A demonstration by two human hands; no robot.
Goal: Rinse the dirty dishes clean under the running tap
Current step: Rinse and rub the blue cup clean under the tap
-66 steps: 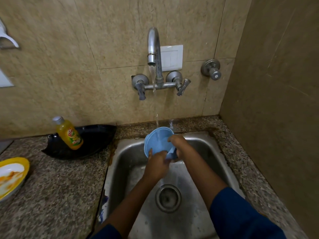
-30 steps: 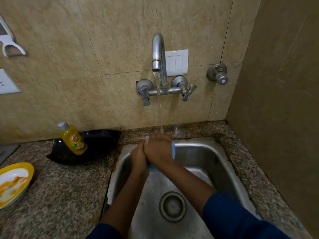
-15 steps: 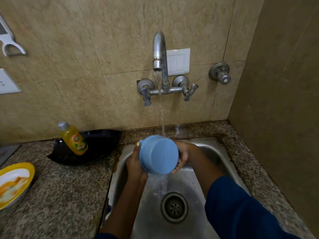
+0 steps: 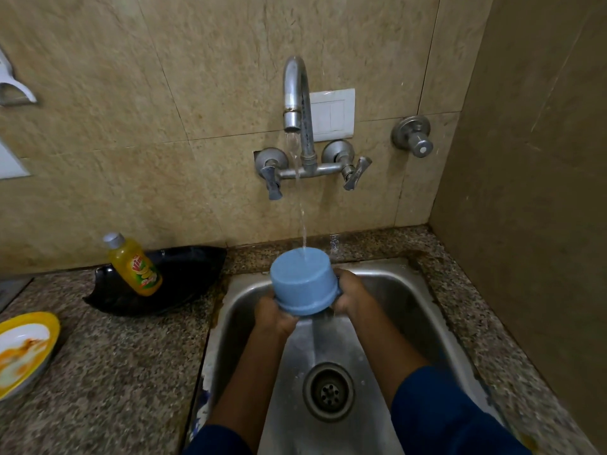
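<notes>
A light blue bowl [image 4: 303, 280] is held upside down over the steel sink [image 4: 423, 310], its flat base facing up under the stream from the tap [image 4: 295, 93]. Water lands on the base and runs off the right side. My left hand [image 4: 274, 316] grips the bowl's rim from below on the left. My right hand [image 4: 353, 292] grips the rim on the right. The bowl's inside is hidden. A dirty yellow-rimmed plate [image 4: 23, 349] with orange smears lies on the counter at far left.
A yellow dish-soap bottle [image 4: 134, 266] leans in a black leaf-shaped tray [image 4: 184, 280] left of the sink. The granite counter [image 4: 115, 372] surrounds the basin. The drain [image 4: 328, 390] sits below my arms. A side wall stands close on the right.
The bowl has been turned from open-side-up to upside down and raised slightly, so the stream now hits its base. Both hands have shifted to the rim at either side.
</notes>
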